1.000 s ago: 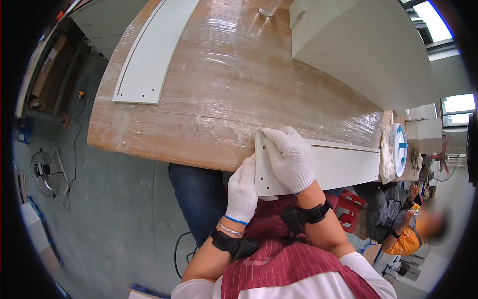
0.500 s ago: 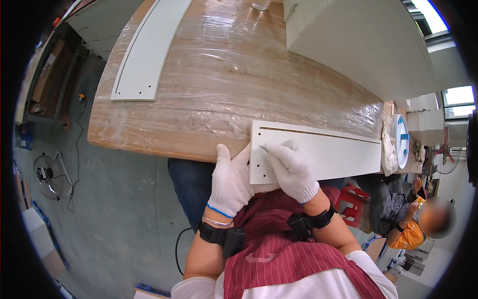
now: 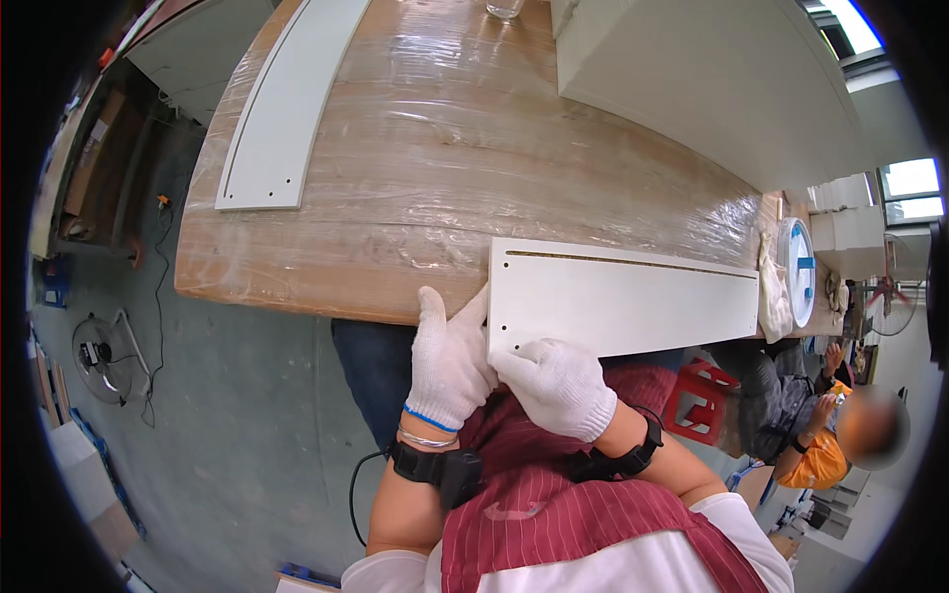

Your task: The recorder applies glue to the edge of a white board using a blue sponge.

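Note:
A long white board (image 3: pixel 623 296) with a slot along its far edge and small holes at its left end lies at the table's near edge. My gloved left hand (image 3: pixel 445 356) is against the board's left end, thumb and index finger spread apart, other fingers partly hidden. My gloved right hand (image 3: pixel 559 385) is closed, its fingertips pinched together at the board's near left corner. Whatever the pinch may contain is hidden. A second white board (image 3: pixel 287 109) of the same kind lies farther left.
Clear film covers the wooden table (image 3: pixel 415 188). Large white panels (image 3: pixel 692 89) stand at the far right. By the board's right end are a white cloth (image 3: pixel 774 296) and a round blue-and-white container (image 3: pixel 797 277). A red stool (image 3: pixel 700 400) and another person (image 3: pixel 816 445) are to the right.
My right hand has moved toward me, from the holes at the board's left end to its near corner. The thin grey tip seen at its fingers before no longer shows.

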Demonstrator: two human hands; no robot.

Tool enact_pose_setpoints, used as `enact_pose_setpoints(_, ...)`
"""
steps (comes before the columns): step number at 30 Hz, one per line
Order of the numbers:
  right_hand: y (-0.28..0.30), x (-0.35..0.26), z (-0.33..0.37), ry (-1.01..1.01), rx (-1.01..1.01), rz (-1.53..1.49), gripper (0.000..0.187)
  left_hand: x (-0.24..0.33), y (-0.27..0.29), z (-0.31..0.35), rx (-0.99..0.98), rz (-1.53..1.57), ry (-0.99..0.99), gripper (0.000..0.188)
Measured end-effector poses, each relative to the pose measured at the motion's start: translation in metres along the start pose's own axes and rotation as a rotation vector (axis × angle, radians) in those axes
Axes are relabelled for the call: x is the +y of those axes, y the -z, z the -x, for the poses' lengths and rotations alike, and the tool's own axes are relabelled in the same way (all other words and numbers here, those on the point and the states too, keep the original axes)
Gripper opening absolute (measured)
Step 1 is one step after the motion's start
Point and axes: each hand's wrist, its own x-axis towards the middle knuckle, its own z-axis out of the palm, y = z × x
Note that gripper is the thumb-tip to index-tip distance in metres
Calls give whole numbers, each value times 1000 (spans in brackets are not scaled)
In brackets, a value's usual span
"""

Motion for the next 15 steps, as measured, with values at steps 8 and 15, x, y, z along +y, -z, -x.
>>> enact_pose_setpoints(8, 3, 10, 2, -217, 319, -221, 20, -1, -11, -4, 24, -42, -14, 98)
enact_pose_setpoints(15, 0, 47, 36, -420, 403, 21, 25, -20, -17, -13, 314, -484, -187, 56)
